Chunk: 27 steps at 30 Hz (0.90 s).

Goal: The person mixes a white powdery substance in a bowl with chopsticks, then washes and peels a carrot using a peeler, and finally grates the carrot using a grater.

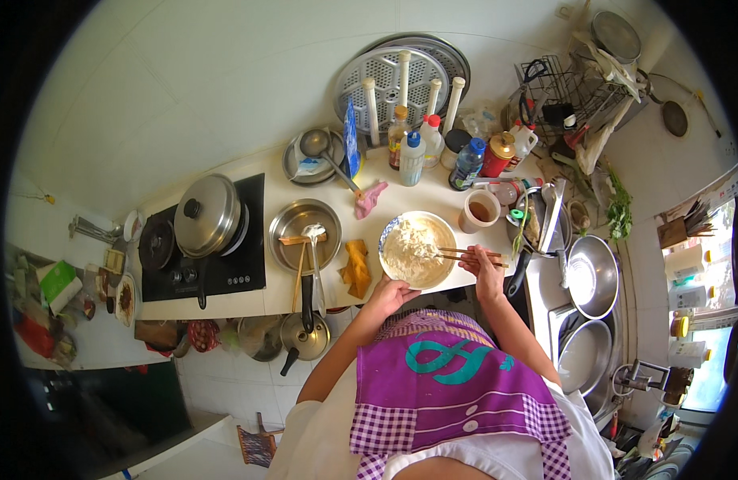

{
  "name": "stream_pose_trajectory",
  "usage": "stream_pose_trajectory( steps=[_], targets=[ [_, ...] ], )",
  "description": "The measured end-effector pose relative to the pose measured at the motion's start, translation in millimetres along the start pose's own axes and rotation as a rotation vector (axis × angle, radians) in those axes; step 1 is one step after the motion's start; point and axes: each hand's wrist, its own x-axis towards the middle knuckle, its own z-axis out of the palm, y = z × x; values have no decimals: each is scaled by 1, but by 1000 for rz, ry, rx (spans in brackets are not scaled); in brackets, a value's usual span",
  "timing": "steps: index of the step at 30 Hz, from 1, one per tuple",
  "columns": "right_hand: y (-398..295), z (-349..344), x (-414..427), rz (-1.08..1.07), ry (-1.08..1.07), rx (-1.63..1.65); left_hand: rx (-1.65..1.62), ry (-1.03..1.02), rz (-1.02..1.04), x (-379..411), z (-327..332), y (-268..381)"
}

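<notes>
A white bowl with a blue-patterned inner wall (388, 233) stands at the counter's front edge. It holds a pale, lumpy flour mixture (408, 247). My left hand (394, 295) grips the bowl's near rim, thumb on top. In my right hand (486, 275) is a pair of wooden chopsticks (456, 252), their tips stuck in the mixture. Just behind the right hand, a plastic cup (474, 227) contains brown liquid. A folded yellow-brown cloth (355, 270) lies left of the bowl.
Left of the cloth sits a steel pan (285, 231) with utensils across it. A lidded pot (207, 216) is on the black cooktop (249, 279). Several bottles, including a blue-capped one (412, 165), line the back. At right are a cluttered pan (558, 237) and steel basins (592, 276).
</notes>
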Motion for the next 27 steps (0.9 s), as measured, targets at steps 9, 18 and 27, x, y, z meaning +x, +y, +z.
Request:
stream_pose_trajectory(
  steps=[9, 18, 27],
  targets=[
    [1, 40, -4, -191, -98, -328, 74, -83, -36, 7, -15, 17],
    [29, 5, -8, -99, 129, -158, 32, -51, -58, 2, -6, 25],
    [81, -19, 10, 186, 201, 338, 112, -73, -48, 3, -9, 24]
  ],
)
